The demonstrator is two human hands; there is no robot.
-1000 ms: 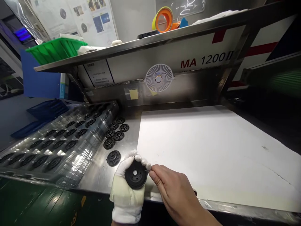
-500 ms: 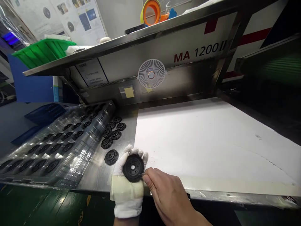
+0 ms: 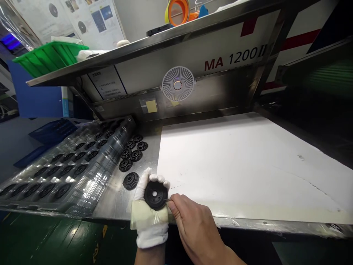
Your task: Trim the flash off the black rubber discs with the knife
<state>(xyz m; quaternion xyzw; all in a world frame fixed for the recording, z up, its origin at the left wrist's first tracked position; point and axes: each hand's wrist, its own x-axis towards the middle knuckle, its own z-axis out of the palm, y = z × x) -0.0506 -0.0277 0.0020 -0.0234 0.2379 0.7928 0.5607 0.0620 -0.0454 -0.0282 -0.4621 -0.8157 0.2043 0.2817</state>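
Note:
My left hand [image 3: 150, 217], in a white glove with a clear yellowish wrap, has its fingers curled around a round black disc [image 3: 156, 195] with a small centre hole. Bare and pinched, my right hand [image 3: 193, 219] holds a thin pointed tool [image 3: 167, 200] against the disc's right edge; most of the tool is hidden in the fingers. Several black ribbed discs [image 3: 131, 180] lie on the metal bench just left of my left hand.
Clear plastic trays [image 3: 79, 169] with black discs fill the left side. A white sheet [image 3: 234, 165] covers the bench at right. Behind are a small fan [image 3: 178, 84] and a metal shelf [image 3: 132, 51] bearing a green bin [image 3: 51, 57] and an orange tape roll [image 3: 178, 13].
The held disc has tilted and shifted slightly up in the view with my left hand. My right hand has moved slightly upward, its tool still at the disc's edge.

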